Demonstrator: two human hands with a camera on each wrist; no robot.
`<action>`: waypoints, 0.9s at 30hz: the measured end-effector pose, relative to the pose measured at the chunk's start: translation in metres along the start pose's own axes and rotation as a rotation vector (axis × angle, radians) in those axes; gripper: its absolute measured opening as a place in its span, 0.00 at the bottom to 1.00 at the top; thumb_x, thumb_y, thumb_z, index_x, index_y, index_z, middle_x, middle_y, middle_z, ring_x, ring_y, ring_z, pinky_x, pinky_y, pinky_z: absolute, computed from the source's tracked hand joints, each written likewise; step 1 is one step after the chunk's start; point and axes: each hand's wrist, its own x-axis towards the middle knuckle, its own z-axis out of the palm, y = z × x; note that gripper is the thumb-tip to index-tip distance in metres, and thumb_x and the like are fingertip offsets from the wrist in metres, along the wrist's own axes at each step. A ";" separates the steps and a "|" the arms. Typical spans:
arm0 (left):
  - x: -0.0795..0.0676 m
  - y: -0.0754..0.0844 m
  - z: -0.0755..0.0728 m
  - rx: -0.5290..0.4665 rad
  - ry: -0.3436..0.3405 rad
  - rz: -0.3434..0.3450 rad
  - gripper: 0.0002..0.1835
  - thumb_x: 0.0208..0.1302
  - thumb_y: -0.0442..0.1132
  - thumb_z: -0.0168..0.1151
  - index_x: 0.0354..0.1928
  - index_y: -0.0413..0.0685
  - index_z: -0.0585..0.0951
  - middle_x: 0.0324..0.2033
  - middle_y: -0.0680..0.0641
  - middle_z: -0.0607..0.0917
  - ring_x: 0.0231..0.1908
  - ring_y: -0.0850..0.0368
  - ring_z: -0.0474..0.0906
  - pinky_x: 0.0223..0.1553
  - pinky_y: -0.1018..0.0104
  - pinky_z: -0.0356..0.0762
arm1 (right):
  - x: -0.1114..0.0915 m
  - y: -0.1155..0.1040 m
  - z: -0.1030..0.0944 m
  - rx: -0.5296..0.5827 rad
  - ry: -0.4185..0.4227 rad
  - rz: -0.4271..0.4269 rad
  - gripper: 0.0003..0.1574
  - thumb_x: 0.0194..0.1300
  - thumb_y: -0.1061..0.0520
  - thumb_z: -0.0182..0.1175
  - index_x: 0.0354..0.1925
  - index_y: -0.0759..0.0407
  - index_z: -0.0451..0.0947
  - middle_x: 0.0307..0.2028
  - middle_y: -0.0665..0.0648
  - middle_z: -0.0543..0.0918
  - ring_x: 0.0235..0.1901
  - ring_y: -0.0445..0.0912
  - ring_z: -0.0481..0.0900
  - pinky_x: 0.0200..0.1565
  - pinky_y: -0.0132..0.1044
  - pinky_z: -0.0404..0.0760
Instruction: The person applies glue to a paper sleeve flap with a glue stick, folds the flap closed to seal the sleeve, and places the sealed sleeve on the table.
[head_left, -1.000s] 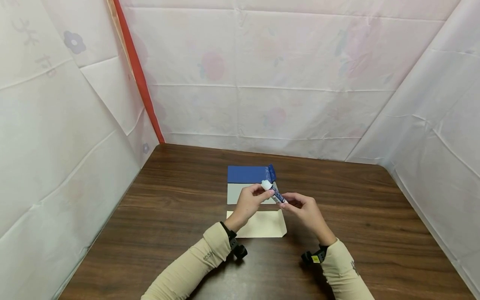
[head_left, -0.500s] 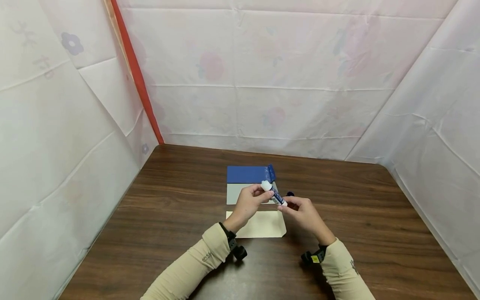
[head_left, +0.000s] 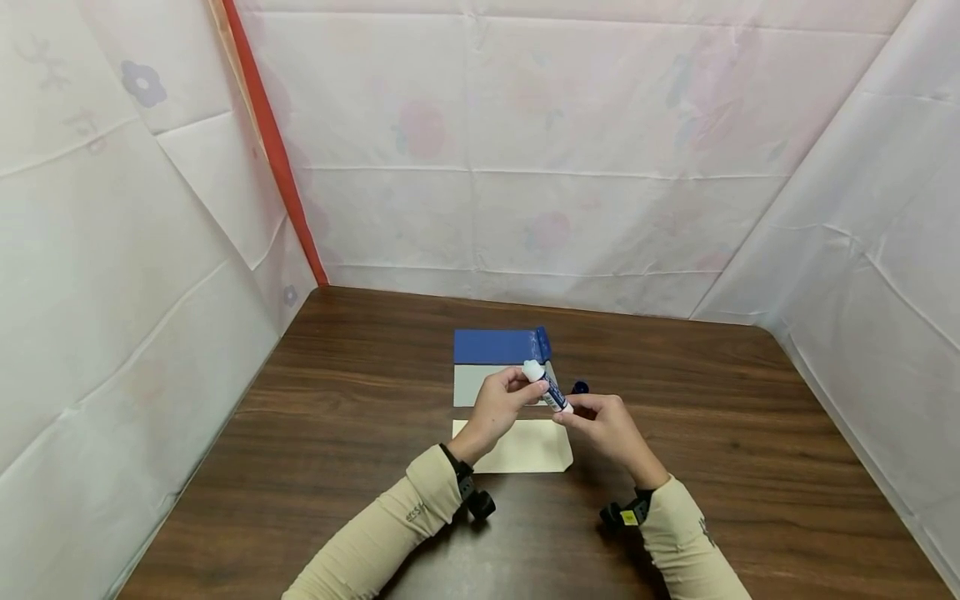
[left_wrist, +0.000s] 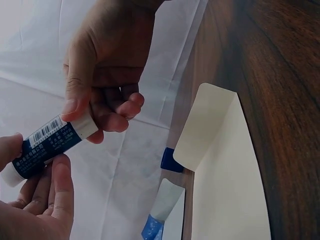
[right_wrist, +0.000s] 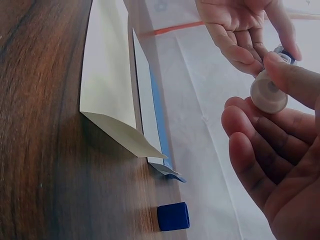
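Note:
A glue stick [head_left: 552, 392] with a blue label and white ends is held in the air between both hands, tilted, its uncapped end toward the upper left. My left hand [head_left: 498, 407] grips its barrel near the uncapped end. The fingers and thumb of my right hand [head_left: 606, 423] pinch its white base, also seen in the right wrist view as a round end [right_wrist: 270, 95]. Below the hands lies a cream paper piece [head_left: 528, 447] with a folded end flap. A grey paper piece [head_left: 474, 386] sits just beyond it, partly hidden by the left hand.
Beyond the grey piece is a blue paper piece [head_left: 491, 347] with whitish marks near its right flap. The dark blue cap [head_left: 580, 387] stands on the wooden table [head_left: 720, 450] behind the right hand. White sheets [head_left: 525, 142] border the back and sides.
My right hand has shifted slightly down at the base of the glue stick, bringing the blue cap behind it into sight. My left hand stays nearly in place.

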 end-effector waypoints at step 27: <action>0.001 0.001 -0.007 0.086 -0.095 0.102 0.13 0.68 0.39 0.61 0.46 0.35 0.81 0.39 0.36 0.86 0.45 0.38 0.82 0.50 0.45 0.79 | 0.002 0.009 -0.006 0.155 -0.205 -0.083 0.14 0.73 0.61 0.52 0.40 0.73 0.79 0.31 0.67 0.84 0.29 0.45 0.82 0.34 0.37 0.84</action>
